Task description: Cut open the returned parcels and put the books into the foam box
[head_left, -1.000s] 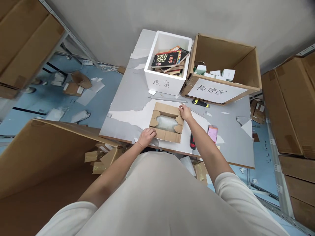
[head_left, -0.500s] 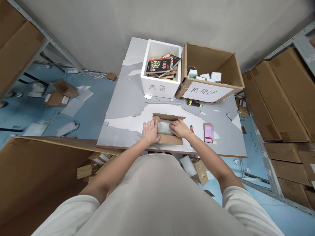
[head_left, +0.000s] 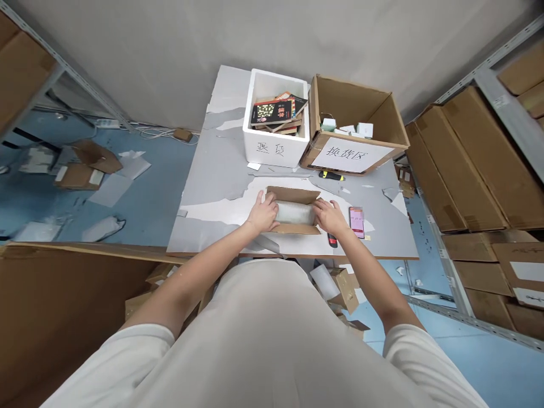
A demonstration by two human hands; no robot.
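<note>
A small open cardboard box (head_left: 293, 195) lies near the table's front edge, its long flaps raised at back and front. Inside it is a whitish, translucent wrapped bundle (head_left: 294, 212). My left hand (head_left: 264, 212) grips the left end of the box, fingers curled over its edge. At the right end, my right hand (head_left: 329, 216) holds the box edge, its fingertips beside the bundle. A red and black cutter (head_left: 332, 241) lies just below my right hand. The phone (head_left: 356, 221) with a pink screen rests to the right.
On the table (head_left: 204, 170) behind stand a white foam box (head_left: 276, 148) of books and a large cardboard box (head_left: 357, 156) with small white packs. A yellow and black cutter (head_left: 331, 176) lies before them. Shelves with cartons (head_left: 467, 164) stand at the right.
My right hand has moved from over the bundle to the right end of the box. The raised back flap shows more, and the view has shifted a little.
</note>
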